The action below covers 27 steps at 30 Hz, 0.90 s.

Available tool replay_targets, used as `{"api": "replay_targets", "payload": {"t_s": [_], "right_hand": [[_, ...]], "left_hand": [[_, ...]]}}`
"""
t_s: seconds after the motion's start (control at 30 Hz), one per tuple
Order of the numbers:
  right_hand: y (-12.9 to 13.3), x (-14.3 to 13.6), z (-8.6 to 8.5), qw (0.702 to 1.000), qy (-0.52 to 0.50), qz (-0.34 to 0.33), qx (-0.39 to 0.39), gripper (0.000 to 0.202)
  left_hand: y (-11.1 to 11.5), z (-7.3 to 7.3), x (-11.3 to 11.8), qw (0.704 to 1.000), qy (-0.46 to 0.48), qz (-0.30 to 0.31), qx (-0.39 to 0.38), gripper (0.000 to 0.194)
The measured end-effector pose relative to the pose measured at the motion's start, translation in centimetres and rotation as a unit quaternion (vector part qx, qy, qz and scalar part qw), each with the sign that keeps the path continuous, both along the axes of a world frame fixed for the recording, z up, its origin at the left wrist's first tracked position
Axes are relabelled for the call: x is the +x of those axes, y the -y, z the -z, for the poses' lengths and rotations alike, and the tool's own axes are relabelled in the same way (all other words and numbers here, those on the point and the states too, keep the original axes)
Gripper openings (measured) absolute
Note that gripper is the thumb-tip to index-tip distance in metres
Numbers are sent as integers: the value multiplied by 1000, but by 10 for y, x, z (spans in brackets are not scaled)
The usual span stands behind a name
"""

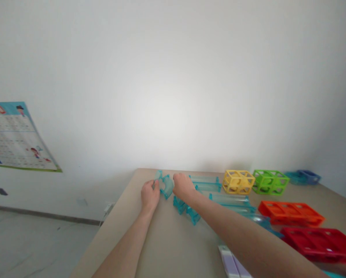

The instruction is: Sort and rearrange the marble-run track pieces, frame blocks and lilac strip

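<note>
My left hand (pixel 150 196) is at the table's far left, thumb and fingers closed on a small translucent teal plastic track piece (pixel 159 174). Between my hands stands a curved teal track piece (pixel 168 186), its edge against my right hand (pixel 183 186). The right hand is curled with its knuckles up, and its fingertips are mostly hidden; it appears to grip this curved piece. Just below the right hand lie more short teal pieces (pixel 179 204) and another teal connector (pixel 193 216). Long clear teal channels (pixel 209 187) rest behind and beneath my right forearm.
Yellow (pixel 238 182) and green open-frame blocks (pixel 270 182) stand by the wall. Orange (pixel 291 213) and red frames (pixel 323 244) lie at right, with blue pieces (pixel 308 177) at the far corner. A white-and-purple item (pixel 232 262) is near me. The table (pixel 117 227) ends at left.
</note>
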State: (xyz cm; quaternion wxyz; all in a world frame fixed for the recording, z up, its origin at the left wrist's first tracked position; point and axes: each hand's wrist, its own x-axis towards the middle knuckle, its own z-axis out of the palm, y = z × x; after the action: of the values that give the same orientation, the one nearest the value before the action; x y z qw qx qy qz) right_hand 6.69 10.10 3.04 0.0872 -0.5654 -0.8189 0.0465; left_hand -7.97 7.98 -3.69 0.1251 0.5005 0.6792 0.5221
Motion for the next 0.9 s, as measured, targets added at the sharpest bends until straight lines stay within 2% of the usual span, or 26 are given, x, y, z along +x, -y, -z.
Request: {"api": "replay_targets", "payload": {"t_s": [0.03,0.1,0.17,0.3,0.4,0.6,0.73,0.9], "right_hand": [[-3,2,-1,1000,-13,7,-1,28],[-11,5,-3,999,-44,14,2,29],[-21,7,-5,997,-78,15,6,29],[-39,6,-5,989,-147,16,5,29],[-48,1,2,982,-186,26,-6,30],[-56,-6,19,973,-229,35,-7,30],[-60,-7,20,971,-238,21,-3,29],[-64,-7,20,970,-244,10,0,29]], "left_hand": [[-1,1,0,1000,-6,-6,5,26],[-2,3,0,1000,-14,-6,16,43],[-3,5,1,1000,-19,7,25,52],[-4,6,2,998,-16,43,39,43],[-2,4,5,995,-9,80,58,32],[3,1,12,985,-21,150,81,37],[1,3,14,987,-29,144,69,30],[-2,5,14,992,-23,122,38,31]]}}
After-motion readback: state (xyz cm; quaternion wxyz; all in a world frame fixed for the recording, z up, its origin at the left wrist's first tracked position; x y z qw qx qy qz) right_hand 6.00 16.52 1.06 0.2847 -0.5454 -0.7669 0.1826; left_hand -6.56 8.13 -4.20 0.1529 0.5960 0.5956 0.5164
